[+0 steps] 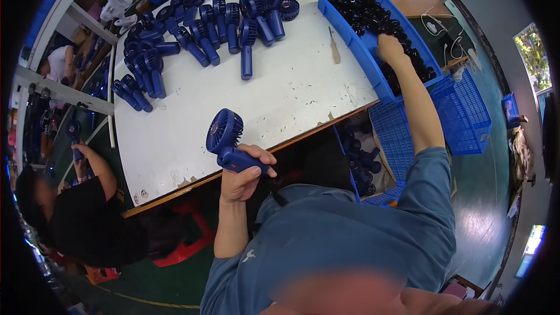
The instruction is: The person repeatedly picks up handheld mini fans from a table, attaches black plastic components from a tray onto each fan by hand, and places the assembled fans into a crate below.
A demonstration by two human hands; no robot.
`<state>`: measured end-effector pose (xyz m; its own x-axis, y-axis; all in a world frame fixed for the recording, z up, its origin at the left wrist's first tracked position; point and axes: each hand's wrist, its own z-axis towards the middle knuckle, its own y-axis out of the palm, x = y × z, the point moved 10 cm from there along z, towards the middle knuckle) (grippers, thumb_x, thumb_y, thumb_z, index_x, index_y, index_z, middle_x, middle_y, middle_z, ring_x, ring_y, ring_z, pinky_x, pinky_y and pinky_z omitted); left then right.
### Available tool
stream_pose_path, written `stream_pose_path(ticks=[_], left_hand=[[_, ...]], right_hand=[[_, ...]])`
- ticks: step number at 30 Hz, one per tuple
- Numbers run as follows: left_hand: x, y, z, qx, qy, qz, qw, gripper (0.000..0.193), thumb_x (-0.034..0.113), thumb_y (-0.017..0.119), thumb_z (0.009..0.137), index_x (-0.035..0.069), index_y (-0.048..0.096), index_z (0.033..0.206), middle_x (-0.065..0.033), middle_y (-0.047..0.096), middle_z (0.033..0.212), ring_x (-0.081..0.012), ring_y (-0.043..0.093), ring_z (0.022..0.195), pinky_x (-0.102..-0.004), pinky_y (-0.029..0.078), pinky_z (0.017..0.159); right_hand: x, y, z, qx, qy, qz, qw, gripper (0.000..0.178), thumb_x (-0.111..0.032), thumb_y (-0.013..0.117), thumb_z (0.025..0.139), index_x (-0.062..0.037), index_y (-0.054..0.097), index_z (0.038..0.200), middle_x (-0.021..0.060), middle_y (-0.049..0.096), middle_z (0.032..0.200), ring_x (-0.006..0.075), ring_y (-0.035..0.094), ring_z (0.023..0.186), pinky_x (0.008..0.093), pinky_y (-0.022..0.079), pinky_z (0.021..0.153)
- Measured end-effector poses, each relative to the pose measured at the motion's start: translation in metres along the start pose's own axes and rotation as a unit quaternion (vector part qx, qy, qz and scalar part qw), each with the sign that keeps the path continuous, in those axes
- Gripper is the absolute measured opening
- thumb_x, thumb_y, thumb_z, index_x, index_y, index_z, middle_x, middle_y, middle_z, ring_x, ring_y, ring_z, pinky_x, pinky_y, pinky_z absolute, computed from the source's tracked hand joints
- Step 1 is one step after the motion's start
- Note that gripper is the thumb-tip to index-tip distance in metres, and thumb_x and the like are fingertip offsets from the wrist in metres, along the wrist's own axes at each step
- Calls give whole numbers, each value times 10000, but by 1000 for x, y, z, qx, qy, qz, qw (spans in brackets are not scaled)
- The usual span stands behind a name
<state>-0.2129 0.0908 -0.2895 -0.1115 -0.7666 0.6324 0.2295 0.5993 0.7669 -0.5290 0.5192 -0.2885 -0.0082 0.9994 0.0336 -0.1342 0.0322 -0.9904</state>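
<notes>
Head: round, ribbed fan in left hand

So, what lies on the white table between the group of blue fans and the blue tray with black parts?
In the head view, a slim, tan-handled tool lies there on the tabletop, nearer the blue tray than the fans.

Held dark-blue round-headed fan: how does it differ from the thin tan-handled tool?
The dark-blue handheld fan is in the left hand; the thin tan-handled tool lies on the white table. The fan has a round head; the tool, a slim shaft. Both have handles.
</notes>
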Motion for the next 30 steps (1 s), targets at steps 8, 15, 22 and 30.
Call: stream_pose_path(ticks=[8, 15, 22, 30], left_hand=[[-11, -28, -11, 128, -53, 76, 987, 214, 2, 698, 833, 3, 588, 1016, -150, 632, 863, -273, 659, 853, -318, 592, 527], [-18, -28, -2, 204, -48, 198, 957, 284, 18, 704, 880, -48, 587, 1131, -159, 672, 959, -231, 681, 879, -300, 609, 592], [-15, 0, 20, 178, 53, 212, 959, 370, 5, 693, 914, -40, 568, 1260, -106, 659, 997, -178, 679, 884, -285, 596, 636], [-20, -30, -4, 218, 66, 177, 957, 325, -35, 682, 903, -22, 575, 1209, -110, 648, 1022, -179, 668, 870, -287, 581, 610]], right_hand=[[12, -19, 2, -14, 10, 390, 921, 316, -63, 735, 798, -1, 728, 1109, 137, 744, 961, 199, 706, 905, 322, 544, 824], [-149, -89, -113, -124, -101, 642, 750, 241, -21, 696, 879, 20, 690, 1117, 35, 696, 938, 102, 623, 857, 241, 479, 748], [-295, -70, -240, -326, -135, 778, 520, 237, 4, 669, 917, 21, 640, 1151, 42, 667, 1031, 107, 632, 934, 268, 513, 844], [-309, -35, -263, -318, -85, 790, 518, 272, -8, 692, 922, 34, 610, 1177, 51, 665, 1008, 96, 640, 921, 264, 521, 818]])
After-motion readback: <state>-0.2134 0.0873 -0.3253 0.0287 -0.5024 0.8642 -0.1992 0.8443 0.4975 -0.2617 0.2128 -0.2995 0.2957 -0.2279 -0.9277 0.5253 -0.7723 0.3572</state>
